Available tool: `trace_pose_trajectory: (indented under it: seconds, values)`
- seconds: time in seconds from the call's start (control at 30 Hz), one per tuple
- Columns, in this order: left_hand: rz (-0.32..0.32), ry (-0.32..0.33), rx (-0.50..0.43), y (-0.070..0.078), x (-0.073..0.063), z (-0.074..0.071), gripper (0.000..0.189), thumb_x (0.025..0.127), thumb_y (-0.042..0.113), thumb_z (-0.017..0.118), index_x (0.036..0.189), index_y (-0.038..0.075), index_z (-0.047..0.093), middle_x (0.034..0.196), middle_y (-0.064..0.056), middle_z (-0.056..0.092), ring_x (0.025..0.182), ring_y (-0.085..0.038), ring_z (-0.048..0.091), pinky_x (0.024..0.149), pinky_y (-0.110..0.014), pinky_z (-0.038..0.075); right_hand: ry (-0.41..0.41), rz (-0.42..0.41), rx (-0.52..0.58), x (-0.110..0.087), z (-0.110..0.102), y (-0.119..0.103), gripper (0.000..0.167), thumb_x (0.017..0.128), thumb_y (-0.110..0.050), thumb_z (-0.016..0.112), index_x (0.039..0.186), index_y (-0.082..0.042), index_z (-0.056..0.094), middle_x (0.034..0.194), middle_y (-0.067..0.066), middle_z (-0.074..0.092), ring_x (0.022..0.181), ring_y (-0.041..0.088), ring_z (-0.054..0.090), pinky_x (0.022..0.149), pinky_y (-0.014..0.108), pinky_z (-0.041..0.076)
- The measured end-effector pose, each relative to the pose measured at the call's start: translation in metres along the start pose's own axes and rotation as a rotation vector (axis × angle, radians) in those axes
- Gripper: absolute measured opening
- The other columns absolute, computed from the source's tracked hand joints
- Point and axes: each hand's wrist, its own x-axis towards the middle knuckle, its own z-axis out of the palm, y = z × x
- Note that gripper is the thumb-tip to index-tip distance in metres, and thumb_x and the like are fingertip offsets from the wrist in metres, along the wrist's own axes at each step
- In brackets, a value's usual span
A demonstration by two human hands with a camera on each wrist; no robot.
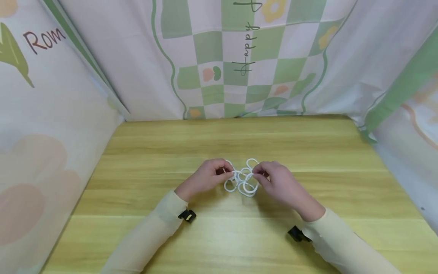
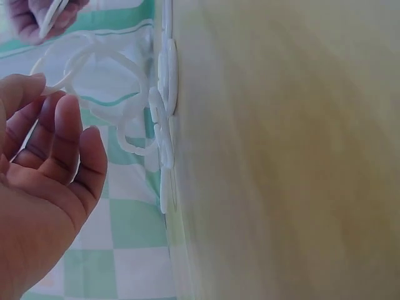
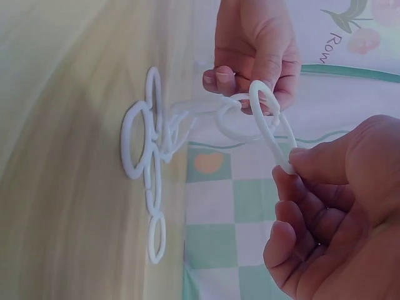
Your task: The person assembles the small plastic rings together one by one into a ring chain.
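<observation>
A chain of white plastic rings [image 1: 251, 195] is linked together, part of it lying on the table and part lifted between the two hands. My left hand [image 1: 208, 176] pinches one ring between thumb and index finger, its other fingers loosely bent in the left wrist view. Opposite it, my right hand [image 1: 281, 183] grips another ring [image 3: 265, 122] by thumb and forefinger, tilted upward. From the held rings, more links hang down to several rings [image 3: 127, 144] flat on the wood in the right wrist view.
The wooden table [image 1: 219, 236] spreads around the hands. A curtain [image 1: 236, 57] with green checks and flowers rises along its back edge, and printed white cloth [image 1: 68, 114] stands at the left. Dark bands [image 1: 187, 215] sit at both wrists.
</observation>
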Motion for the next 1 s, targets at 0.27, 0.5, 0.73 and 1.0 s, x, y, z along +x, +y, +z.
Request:
trace_pose_trajectory:
  seconds: [0.27,0.5,0.73,1.0]
  values:
    - [0.009,-0.015,0.013,0.0037,-0.0014,0.0015,0.006,0.094,0.014,0.068,0.097,0.010,0.071,0.089,0.007,0.065,0.074,-0.010,0.058,0.064,-0.025,0.050,-0.010,0.034,0.020,0.0058,-0.0001,-0.0014,0.003,0.093,-0.010,0.067,0.095,-0.008,0.069,0.081,-0.005,0.063,0.078,0.015,0.055,0.067,0.034,0.045]
    - [0.030,-0.021,0.021,0.0071,-0.0023,0.0016,0.007,0.094,0.015,0.068,0.097,0.009,0.071,0.088,0.006,0.064,0.073,-0.013,0.058,0.063,-0.026,0.050,-0.007,0.045,0.013,0.0075,0.0001,-0.0006,0.003,0.093,-0.010,0.067,0.095,-0.009,0.068,0.083,-0.004,0.064,0.080,0.017,0.057,0.070,0.036,0.047]
    - [0.042,-0.021,0.018,0.0074,-0.0027,0.0018,0.008,0.094,0.013,0.068,0.097,0.007,0.072,0.088,0.005,0.064,0.073,-0.015,0.058,0.062,-0.026,0.049,0.000,0.057,-0.001,0.0087,0.0016,0.0003,0.003,0.094,-0.010,0.066,0.095,-0.010,0.068,0.083,-0.004,0.063,0.080,0.017,0.056,0.070,0.036,0.047]
    - [0.047,-0.030,0.038,0.0092,-0.0029,0.0020,0.009,0.094,0.013,0.067,0.098,0.007,0.072,0.089,0.006,0.063,0.074,-0.012,0.058,0.063,-0.025,0.049,0.000,0.070,0.003,0.0100,0.0029,-0.0008,0.003,0.093,-0.010,0.067,0.095,-0.009,0.068,0.082,-0.003,0.063,0.079,0.017,0.055,0.069,0.035,0.046]
